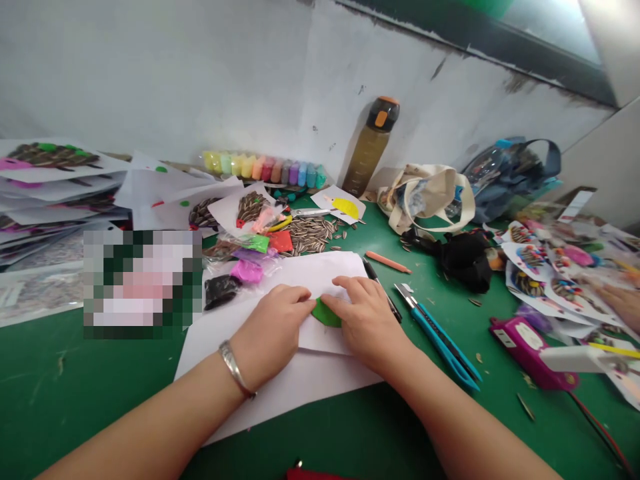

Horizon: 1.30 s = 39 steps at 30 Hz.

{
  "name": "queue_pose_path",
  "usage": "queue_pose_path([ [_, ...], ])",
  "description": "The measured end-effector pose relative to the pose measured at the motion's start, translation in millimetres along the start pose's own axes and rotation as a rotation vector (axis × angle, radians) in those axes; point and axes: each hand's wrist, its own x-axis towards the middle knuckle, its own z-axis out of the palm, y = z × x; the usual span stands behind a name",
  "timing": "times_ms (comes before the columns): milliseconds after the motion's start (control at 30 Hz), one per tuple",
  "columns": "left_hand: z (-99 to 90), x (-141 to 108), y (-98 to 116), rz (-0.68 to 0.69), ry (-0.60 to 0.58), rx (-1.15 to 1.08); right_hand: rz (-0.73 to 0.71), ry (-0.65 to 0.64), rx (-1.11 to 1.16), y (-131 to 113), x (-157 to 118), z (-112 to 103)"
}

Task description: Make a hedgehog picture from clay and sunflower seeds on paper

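A flattened green piece of modelling clay (pixel 326 313) lies on white paper (pixel 240 393) in front of me. My left hand (pixel 273 327) is closed, with thumb and forefinger pressed together against the clay's left edge. From the other side, my right hand (pixel 367 320) pinches at the upper right of the same piece, its other fingers curved over the paper. Just beyond the hands are small bags of clay, among them a magenta one (pixel 247 271) and a black one (pixel 223 291). A black pen (pixel 383 290) lies beside my right hand, partly hidden.
A blue utility knife (pixel 440 337) and an orange pencil (pixel 389 262) lie to the right. Sunflower seeds (pixel 313 235) are heaped behind the paper. A bottle (pixel 373 143) stands by the wall. At far right are a magenta glue gun (pixel 533 350) and another person's hand (pixel 620 303).
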Motion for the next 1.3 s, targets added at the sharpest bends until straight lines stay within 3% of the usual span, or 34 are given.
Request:
queue_pose_path([
  [200, 1.9, 0, 0, -0.003, 0.008, -0.027, 0.030, 0.005, 0.078, 6, -1, 1],
  [433, 7.9, 0, -1, -0.005, 0.000, 0.035, 0.118, 0.009, 0.142, 23, -12, -15],
  [700, 7.5, -1, 2, -0.012, -0.021, 0.093, 0.103, -0.189, 0.050, 9, -14, -26],
  [1100, 7.9, -1, 6, -0.042, -0.037, 0.135, 0.087, -0.213, -0.077, 0, -15, -23],
  [1300, 9.9, -1, 6, -0.052, -0.048, 0.165, 0.129, -0.231, 0.043, 7, -13, -22],
])
